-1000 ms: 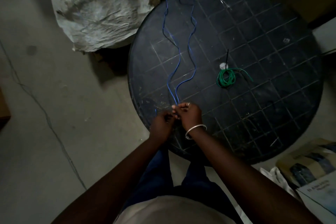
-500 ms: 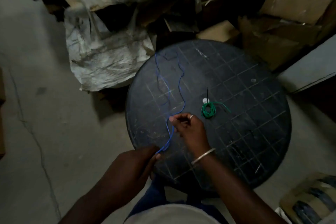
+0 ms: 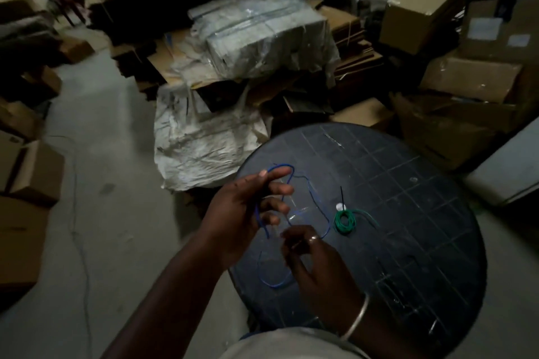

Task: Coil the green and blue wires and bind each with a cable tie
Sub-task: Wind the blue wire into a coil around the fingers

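The blue wire [image 3: 287,183] is thin and slack, and only partly gathered. One loop arches over the extended fingers of the left hand [image 3: 242,216]. A doubled strand runs down across that palm. A further loop hangs below both hands, in front of the near edge of the round black table [image 3: 408,213]. Another length trails across the tabletop toward the right.

The green wire [image 3: 345,221] lies on the table as a small tight coil. One free end extends to its right. A black cable tie [image 3: 342,198] projects from the top of the coil, away from the person. A small white disc [image 3: 340,206] lies just beside it.

The left hand is raised above the left part of the table. Its fingers are spread and partly curled, and the blue wire is draped over them. The right hand [image 3: 312,262] is just below and to the right, near the left hand. Its fingertips are pinched together on the blue wire. The exact contact point is blurred. The green coil lies apart from both hands, to their right.
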Demonstrator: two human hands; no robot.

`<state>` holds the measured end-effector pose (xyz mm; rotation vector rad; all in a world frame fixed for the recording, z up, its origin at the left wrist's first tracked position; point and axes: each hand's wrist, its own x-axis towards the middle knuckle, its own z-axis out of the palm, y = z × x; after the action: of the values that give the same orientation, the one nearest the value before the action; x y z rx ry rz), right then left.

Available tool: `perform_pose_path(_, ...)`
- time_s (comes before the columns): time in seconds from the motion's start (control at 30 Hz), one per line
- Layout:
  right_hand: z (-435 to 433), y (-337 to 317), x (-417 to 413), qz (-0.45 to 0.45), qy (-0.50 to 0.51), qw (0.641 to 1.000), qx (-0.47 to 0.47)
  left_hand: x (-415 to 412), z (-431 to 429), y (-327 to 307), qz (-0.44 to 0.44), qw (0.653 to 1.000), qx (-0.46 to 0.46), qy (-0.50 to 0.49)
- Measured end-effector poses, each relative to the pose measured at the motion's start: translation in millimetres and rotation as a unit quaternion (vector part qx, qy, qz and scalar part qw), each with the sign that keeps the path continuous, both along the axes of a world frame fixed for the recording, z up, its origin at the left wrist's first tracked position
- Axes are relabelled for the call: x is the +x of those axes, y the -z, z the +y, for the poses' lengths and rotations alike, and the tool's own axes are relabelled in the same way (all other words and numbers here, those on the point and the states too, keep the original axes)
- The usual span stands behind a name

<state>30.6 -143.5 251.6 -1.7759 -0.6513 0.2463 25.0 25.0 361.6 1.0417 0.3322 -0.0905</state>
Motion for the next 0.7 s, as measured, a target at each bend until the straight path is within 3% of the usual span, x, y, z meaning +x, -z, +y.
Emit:
perform_pose_path(0.1,-16.9,-17.0,14.0,-0.086,0.147,0.985,0.027,-8.2,-5.7,-2.3,0.041,0.996,0.031,0.074)
perform_pose_path(0.13,-21.9,-24.0,23.4,-0.115,0.141,0.983,0.021,-12.1,-8.1,-4.6,0.043,0.992,0.042,0.113)
perform_pose_path(0.27,-17.0,-28.8,41.4,-0.083,-0.039,0.995,-0.05,-16.2,-18.8,-14.2,0.001,0.982,0.028,0.184)
perform_pose_path(0.5,-17.9,-35.6,6.5,-0.1,-0.119,0.972,-0.178,16.0,-17.4,-20.2,-0.142,0.984,-0.082,0.063)
perform_pose_path(0.6,-20.8,-56.5,-12.6,-0.08,-0.171,0.96,-0.206,26.7,-12.2,-16.7,-0.156,0.987,0.044,0.012)
perform_pose_path(0.7,-27.0,-81.5,-24.2,-0.047,-0.207,0.958,-0.19,31.8,1.0,-8.0,-0.161,0.965,0.207,-0.005)
